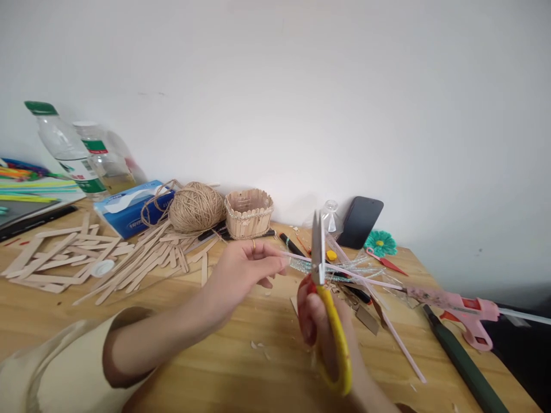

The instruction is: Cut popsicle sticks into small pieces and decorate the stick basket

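My left hand (pixel 246 265) reaches over the middle of the table. Its thumb and fingers pinch one end of a thin pale pink stem (pixel 353 276), which looks like a pipe cleaner and runs right toward the glue gun. In my right hand (pixel 321 315) is a pair of scissors (pixel 319 252) with yellow handles, blades pointing up. The blades stand in front of the pink stem from this view, and I cannot tell whether they touch it. Behind and below the stem lie silvery tinsel stems (pixel 301 265).
A small wooden-stick basket (pixel 248 215), a twine ball (pixel 197 207) and a blue tissue pack (pixel 131 212) stand along the wall. Craft sticks (pixel 64 258) spread at left. To the right are a phone (pixel 361 222), a green flower (pixel 381 243) and a pink glue gun (pixel 467 310).
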